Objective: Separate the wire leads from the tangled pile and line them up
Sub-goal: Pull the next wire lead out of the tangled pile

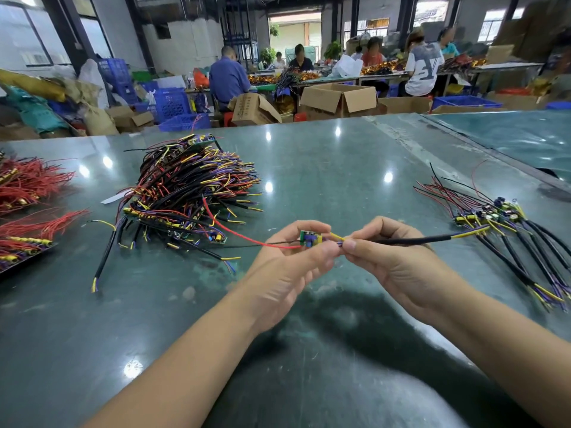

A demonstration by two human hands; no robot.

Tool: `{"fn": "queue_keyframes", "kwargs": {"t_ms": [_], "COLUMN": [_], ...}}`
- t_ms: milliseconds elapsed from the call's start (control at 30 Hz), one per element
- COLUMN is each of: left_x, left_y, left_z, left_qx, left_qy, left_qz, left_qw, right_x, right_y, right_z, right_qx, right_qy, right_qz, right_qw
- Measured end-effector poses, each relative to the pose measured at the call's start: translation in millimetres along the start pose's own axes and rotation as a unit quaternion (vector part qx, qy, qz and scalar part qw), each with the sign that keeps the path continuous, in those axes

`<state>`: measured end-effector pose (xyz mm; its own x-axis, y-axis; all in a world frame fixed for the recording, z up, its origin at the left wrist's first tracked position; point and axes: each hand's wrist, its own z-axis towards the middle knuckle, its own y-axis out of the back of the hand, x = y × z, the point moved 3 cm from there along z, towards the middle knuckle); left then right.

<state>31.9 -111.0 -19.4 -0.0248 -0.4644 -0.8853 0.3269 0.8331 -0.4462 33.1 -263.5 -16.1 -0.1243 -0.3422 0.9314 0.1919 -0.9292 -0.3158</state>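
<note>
Both hands are up over the green table (340,168), meeting near centre. The left hand (296,257) has thumb and fingers curled round a small green circuit board (310,238), pinching it w/ the components facing the camera. A red lead (234,231) and a thin black lead (262,243) run from the board's left edge back toward the tangled pile (188,193), which sits on the table to the upper left, well apart from the hands. The right hand (392,257) is just beside the left, thumb and forefinger pinched on the thick black cable (411,240) close to where it leaves the board; the cable sticks out to the right, roughly level, ending in yellow and purple tips (469,232). Those tips reach near the sorted row (506,233) of boards and cables lying at the table's right side (approx. parallel, black cables fanning toward the near right edge, thin red and black leads pointing away). At the far left edge lie bundles of red wires (31,186). A loose black cable (105,261) from the pile trails toward the near left. Beyond the table: cardboard boxes (338,98), blue crates (171,103), and seated workers (228,77) at other benches.
</note>
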Motion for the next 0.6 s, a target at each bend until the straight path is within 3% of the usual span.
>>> {"fn": "queue_keyframes", "kwargs": {"t_ms": [133,400,600], "left_x": [3,-4,0], "left_y": [1,6,14], "left_z": [-2,0,4], "left_qx": [-0.042,-0.059,-0.114], "left_qy": [-0.003,0.021,0.043], "left_qz": [0.071,0.053,0.029], "left_qw": [0.997,0.997,0.992], "right_x": [0,6,-7], "right_y": [-8,-14,-10], "right_z": [-3,-7,-3], "right_qx": [0.005,0.029,-0.018], "right_qy": [0.045,0.108,0.048], "right_qz": [-0.107,-0.094,-0.109], "right_qw": [0.993,0.989,0.993]}}
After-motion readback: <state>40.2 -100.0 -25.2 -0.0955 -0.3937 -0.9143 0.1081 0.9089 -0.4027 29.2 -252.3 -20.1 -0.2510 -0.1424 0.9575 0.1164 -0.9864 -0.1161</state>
